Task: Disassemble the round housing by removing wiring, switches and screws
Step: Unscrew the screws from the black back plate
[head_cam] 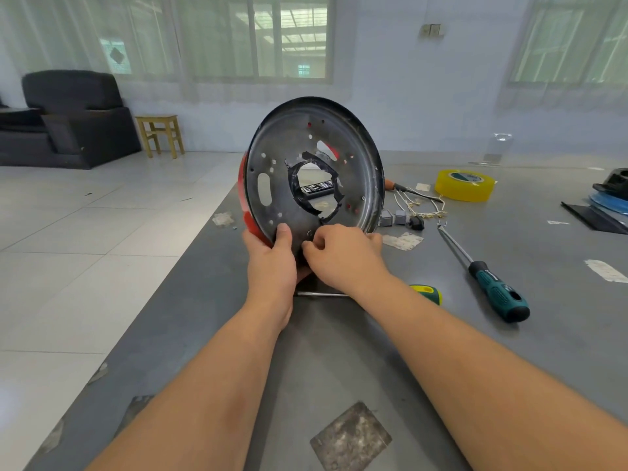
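The round housing stands on edge on the grey table, its dark metal underside with a taped central hole facing me and a red rim at the left. My left hand grips its lower edge, thumb pressed on the plate. My right hand has its fingers curled and pinches at a small screw near the bottom of the plate; the screw itself is mostly hidden. Removed white wiring and small grey switches lie on the table behind the housing to the right.
A teal-handled screwdriver lies to the right. A yellow-green-handled screwdriver lies under my right wrist. A yellow tape roll and black and blue parts sit at the far right. The table's left edge runs diagonally beside the tiled floor.
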`<action>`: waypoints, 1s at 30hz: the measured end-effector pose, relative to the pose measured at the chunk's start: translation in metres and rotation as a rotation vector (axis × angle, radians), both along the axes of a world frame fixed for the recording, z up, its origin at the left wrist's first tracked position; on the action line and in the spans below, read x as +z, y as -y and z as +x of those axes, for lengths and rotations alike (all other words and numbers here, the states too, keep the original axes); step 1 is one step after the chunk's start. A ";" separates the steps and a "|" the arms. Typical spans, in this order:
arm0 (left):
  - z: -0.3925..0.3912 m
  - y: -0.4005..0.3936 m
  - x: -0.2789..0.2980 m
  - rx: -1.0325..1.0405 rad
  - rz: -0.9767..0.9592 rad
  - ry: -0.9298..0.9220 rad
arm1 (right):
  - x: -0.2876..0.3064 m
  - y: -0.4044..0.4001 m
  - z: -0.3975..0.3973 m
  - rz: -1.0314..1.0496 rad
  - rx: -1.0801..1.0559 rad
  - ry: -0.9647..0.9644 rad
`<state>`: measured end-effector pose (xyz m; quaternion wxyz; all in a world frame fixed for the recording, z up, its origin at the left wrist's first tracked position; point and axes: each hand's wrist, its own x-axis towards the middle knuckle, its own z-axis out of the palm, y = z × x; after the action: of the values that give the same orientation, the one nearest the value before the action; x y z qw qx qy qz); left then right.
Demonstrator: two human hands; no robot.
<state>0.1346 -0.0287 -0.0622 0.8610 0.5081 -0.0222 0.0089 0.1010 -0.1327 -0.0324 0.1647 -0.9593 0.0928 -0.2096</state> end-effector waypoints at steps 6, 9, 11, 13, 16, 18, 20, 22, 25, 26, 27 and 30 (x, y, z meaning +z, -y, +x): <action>0.001 0.001 0.000 0.026 0.021 0.001 | -0.001 -0.003 -0.005 -0.055 0.038 0.029; 0.000 0.001 0.000 0.025 0.009 0.000 | 0.001 -0.002 -0.006 -0.109 0.056 0.042; 0.000 0.001 0.000 0.024 -0.001 0.005 | 0.002 -0.001 -0.007 -0.112 0.075 0.054; -0.001 0.002 0.000 0.023 0.006 0.009 | 0.004 -0.001 -0.006 -0.111 0.092 0.053; -0.001 0.002 0.000 0.030 0.018 0.012 | 0.004 -0.001 -0.007 -0.101 0.091 0.046; -0.001 0.002 0.000 0.028 0.008 0.015 | 0.004 0.000 -0.008 -0.106 0.063 0.060; -0.002 0.002 0.000 0.028 -0.007 0.015 | 0.003 0.001 -0.009 -0.117 0.027 0.061; -0.002 0.002 0.001 0.034 -0.001 0.007 | 0.002 0.001 -0.009 -0.106 0.019 0.039; -0.002 0.002 0.000 0.047 0.029 0.005 | -0.001 0.000 -0.008 -0.097 0.057 0.042; -0.002 0.002 0.001 0.052 0.038 0.008 | -0.001 0.000 -0.008 -0.095 0.069 0.047; -0.003 0.001 0.001 0.056 0.047 0.012 | -0.001 0.000 -0.008 -0.090 0.077 0.052; -0.006 0.001 0.003 0.051 0.065 0.019 | 0.000 0.000 -0.008 -0.055 0.088 0.052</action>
<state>0.1288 -0.0294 -0.0592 0.8432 0.5361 -0.0175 0.0351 0.0933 -0.1326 -0.0326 0.1496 -0.9609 0.0402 -0.2293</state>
